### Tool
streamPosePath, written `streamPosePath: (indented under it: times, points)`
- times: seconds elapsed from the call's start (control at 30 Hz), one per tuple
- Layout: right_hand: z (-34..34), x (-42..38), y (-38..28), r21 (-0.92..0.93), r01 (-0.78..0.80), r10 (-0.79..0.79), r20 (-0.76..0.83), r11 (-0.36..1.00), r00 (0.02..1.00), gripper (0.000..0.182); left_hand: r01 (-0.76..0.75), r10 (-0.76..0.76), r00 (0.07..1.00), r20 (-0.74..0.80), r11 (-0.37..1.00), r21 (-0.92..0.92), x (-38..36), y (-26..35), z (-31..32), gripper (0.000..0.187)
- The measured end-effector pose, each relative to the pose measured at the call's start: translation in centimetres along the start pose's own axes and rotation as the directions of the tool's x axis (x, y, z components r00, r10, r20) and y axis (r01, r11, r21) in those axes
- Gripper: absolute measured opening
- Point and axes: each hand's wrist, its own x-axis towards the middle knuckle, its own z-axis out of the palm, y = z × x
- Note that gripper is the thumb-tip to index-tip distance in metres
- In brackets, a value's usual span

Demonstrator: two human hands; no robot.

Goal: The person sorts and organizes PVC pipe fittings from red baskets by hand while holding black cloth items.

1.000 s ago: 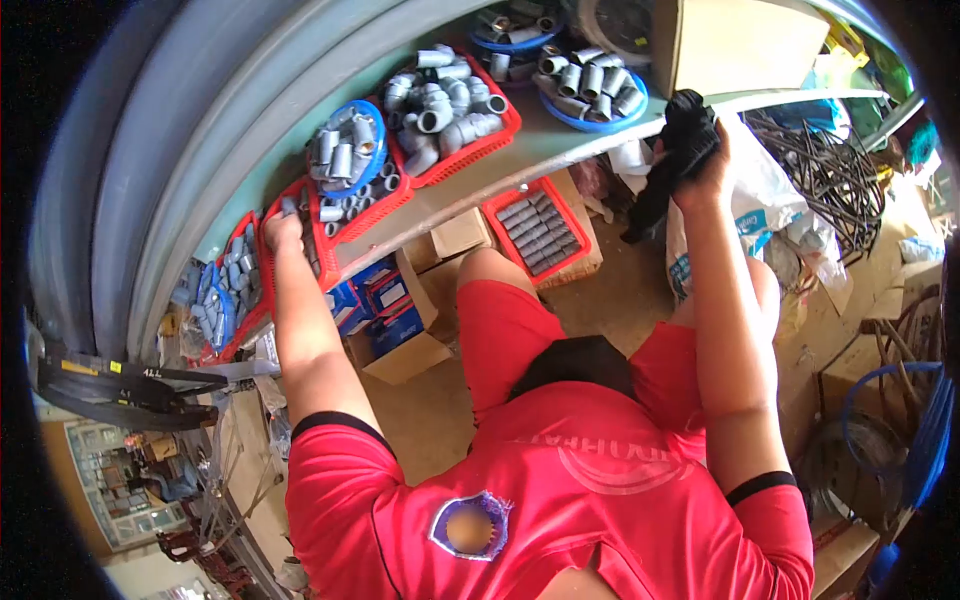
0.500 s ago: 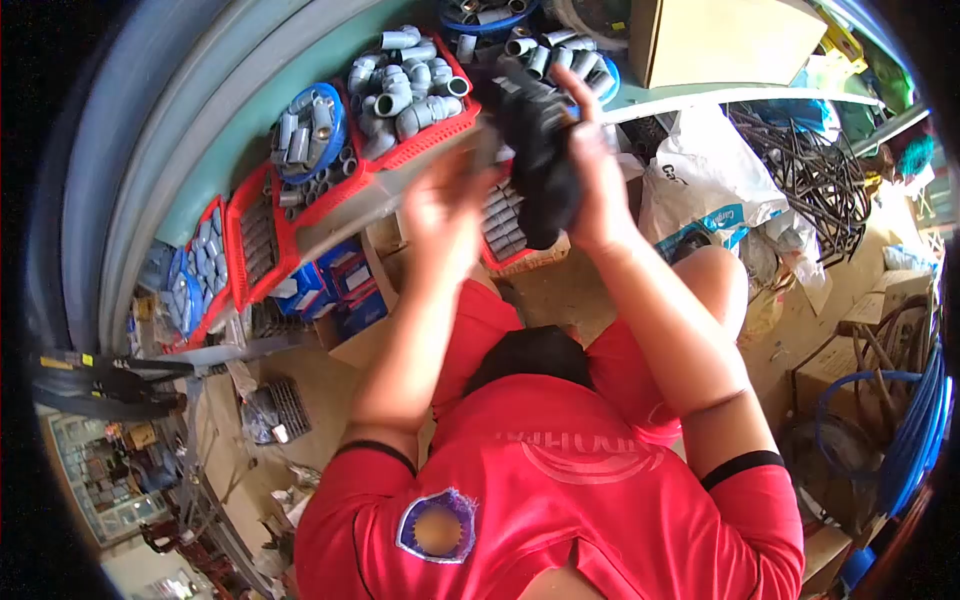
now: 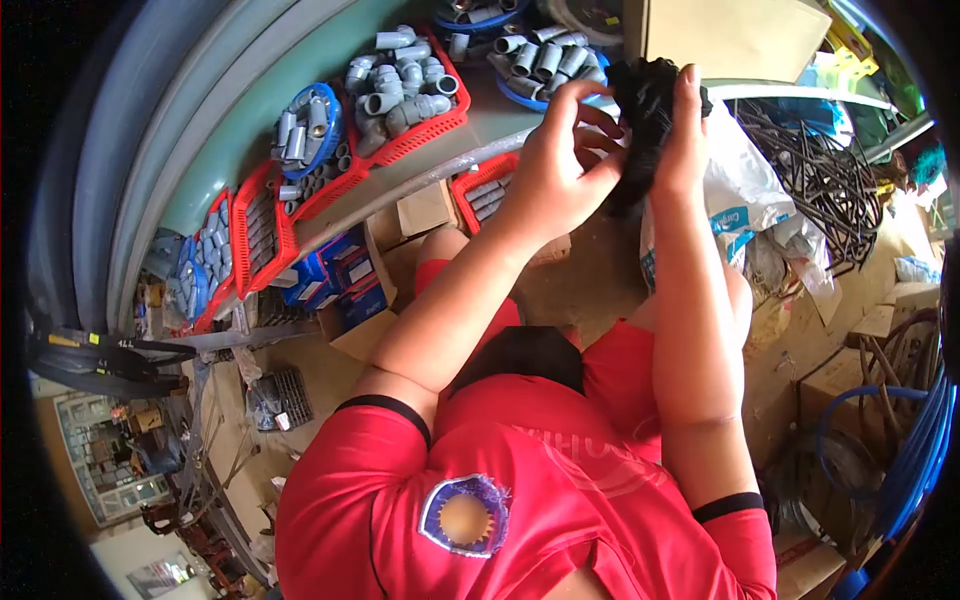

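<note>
A crumpled black bundle (image 3: 645, 125), perhaps plastic or cloth, is held up between my two hands, above my knees. My right hand (image 3: 685, 135) lies along its right side, with the thumb or a finger pointing up and the bundle against the palm. On the other side my left hand (image 3: 575, 160) has its fingers bent and touches the bundle's left edge with the fingertips. Behind my left hand is a blue basket of grey pipe pieces (image 3: 548, 65). To the left stands a red basket of grey elbow fittings (image 3: 420, 125).
More red baskets (image 3: 263, 235) of fittings line the shelf at the left. A cardboard box (image 3: 730, 38) stands at the top right, above a white bag (image 3: 745, 180) and tangled black rods (image 3: 820, 185). Blue hose (image 3: 915, 450) hangs at the far right.
Both hands and the black bundle have moved to the right. The left hand, blurred and apart from the bundle before, now touches it.
</note>
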Motion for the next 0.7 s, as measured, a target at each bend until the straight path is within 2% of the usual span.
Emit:
streamPosePath:
  times: [0.07,0.17,0.3,0.4,0.43,0.53,0.57,0.6,0.67,0.7]
  points:
    - [-0.9,0.0,-0.5,-0.118,-0.186,0.197,0.085,0.975,0.977,0.065,-0.093,0.083,0.995,0.058,0.973,0.21,0.8,0.7,-1.2,0.064]
    - [-0.3,-1.0,-0.7,-0.07,-0.161,0.171,0.163,0.984,0.972,0.07,-0.237,0.198,0.97,0.138,0.887,0.395,2.0,0.9,-2.7,0.065]
    - [-0.4,-1.0,-1.4,-0.069,-0.246,0.253,0.147,0.967,0.956,0.069,-0.346,0.312,0.938,0.149,0.825,0.447,1.7,0.7,-2.5,0.063]
    - [-0.9,-1.0,-1.6,-0.057,-0.239,0.244,0.104,0.969,0.964,0.069,-0.48,0.464,0.868,0.175,0.698,0.531,1.5,0.4,-2.0,0.067]
    - [-1.6,-0.9,-1.3,-0.046,-0.2,0.205,0.186,0.979,0.961,0.073,-0.507,0.503,0.847,0.175,0.66,0.554,1.3,0.9,-1.7,0.065]
    - [-1.9,-0.6,-0.7,0.21,-0.261,0.236,0.139,0.942,0.962,0.077,-0.549,0.568,0.812,0.135,0.663,0.509,1.0,0.3,-1.1,0.06]
    - [-1.8,-0.3,-0.3,0.282,-0.246,0.237,0.066,0.927,0.969,0.08,-0.576,0.582,0.798,0.157,0.659,0.484,1.1,-0.1,-1.1,0.059]
    - [-2.1,-0.1,0.1,0.259,-0.197,0.187,0.064,0.946,0.98,0.077,-0.575,0.576,0.798,0.176,0.642,0.506,1.1,0.1,-1.0,0.054]
    - [-2.9,0.4,1.0,0.028,-0.128,0.127,0.018,0.991,0.992,0.073,-0.581,0.545,0.804,0.236,0.637,0.506,1.5,0.9,-1.0,0.045]
    - [-2.6,0.0,0.5,0.015,-0.121,0.121,0.031,0.993,0.992,0.067,-0.542,0.51,0.834,0.211,0.69,0.479,1.6,1.2,-0.9,0.039]
